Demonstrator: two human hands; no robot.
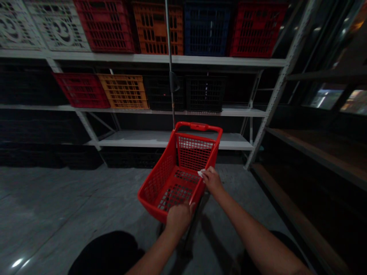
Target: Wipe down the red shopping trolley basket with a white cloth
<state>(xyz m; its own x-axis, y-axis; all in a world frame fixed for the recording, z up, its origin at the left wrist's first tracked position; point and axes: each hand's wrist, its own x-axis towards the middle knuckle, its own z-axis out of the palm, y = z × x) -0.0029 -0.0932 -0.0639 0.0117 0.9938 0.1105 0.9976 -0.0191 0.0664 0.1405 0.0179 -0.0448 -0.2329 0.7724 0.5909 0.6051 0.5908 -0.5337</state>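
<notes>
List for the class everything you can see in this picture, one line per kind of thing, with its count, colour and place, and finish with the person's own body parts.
shopping basket: 1, red, in front of the person
cloth: 1, white, in the right hand, against the basket's rim
upper-row crates: 6, two white, two red, one orange, one blue, on the top shelf in view
middle-row crates: 4 clear ones, one red, one orange, two black, on the shelf below
shelving: 1 unit, white, ahead
pole: 1, grey, rising behind the basket
floor: grey, underfoot
left hand: 1, closed on the basket's near rim
right hand: 1, holding the cloth at the basket's side rim
</notes>
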